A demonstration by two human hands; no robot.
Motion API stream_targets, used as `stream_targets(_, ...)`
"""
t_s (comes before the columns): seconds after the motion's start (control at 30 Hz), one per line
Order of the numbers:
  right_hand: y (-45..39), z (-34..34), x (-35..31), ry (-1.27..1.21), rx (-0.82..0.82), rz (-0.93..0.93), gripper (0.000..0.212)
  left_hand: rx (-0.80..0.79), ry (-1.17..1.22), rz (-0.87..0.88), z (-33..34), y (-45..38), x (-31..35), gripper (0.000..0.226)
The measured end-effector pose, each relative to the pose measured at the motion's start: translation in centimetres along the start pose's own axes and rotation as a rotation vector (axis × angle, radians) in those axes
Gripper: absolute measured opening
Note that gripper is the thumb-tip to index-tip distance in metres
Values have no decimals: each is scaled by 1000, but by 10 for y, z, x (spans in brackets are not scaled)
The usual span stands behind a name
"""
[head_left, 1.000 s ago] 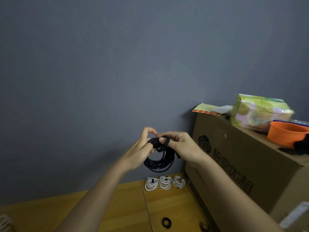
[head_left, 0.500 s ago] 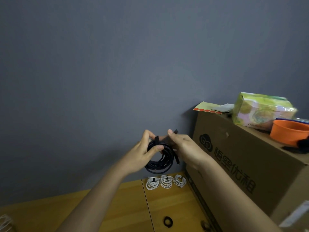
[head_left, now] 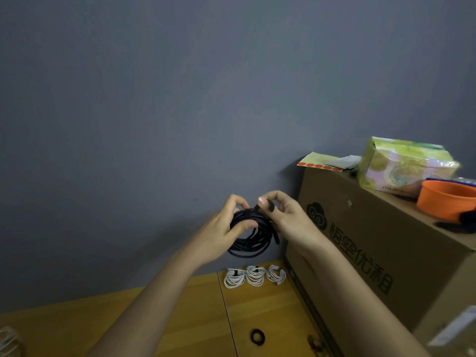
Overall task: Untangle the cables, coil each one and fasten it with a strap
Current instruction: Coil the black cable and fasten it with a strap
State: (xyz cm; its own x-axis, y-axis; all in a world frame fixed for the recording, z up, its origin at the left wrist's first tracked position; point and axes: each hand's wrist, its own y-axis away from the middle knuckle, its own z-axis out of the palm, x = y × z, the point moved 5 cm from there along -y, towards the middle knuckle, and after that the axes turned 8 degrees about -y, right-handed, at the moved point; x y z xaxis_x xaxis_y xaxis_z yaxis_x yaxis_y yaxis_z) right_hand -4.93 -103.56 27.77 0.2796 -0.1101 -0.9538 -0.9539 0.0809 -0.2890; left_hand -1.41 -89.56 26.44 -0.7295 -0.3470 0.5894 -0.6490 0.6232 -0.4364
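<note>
- Strapping black cable coil (head_left: 253, 237), held mid-frame: left hand (head_left: 223, 228) grips coil, right hand (head_left: 284, 217) pinches strap (head_left: 257, 207) end.
- Three white coils (head_left: 255, 276) strapped on desk (head_left: 180, 318), lower centre.
- Left: strap closure, I'd judge.

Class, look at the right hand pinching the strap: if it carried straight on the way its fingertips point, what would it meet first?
Probably the left hand, which grips the black cable coil just beyond the right hand and its black strap; depth is unclear.
</note>
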Motion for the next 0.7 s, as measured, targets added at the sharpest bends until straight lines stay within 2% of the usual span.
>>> stream_targets(0.17, -3, -10, 2, -140, 69, 41, 13, 6, 59, 28, 4, 1, 4, 23)
stream_targets(0.33, -17, -13, -9, -32, 40, 106, 19, -16, 52, 66, 13, 1, 14, 24)
stream_targets(0.57, -24, -8, -33, 104, 9, -65, 22, -14, -3, 5, 4, -6, 13, 29)
stream_targets(0.7, -19, -8, -32, 242, 87, -173, 20, -13, -42, -63, 2, -11, 12, 28)
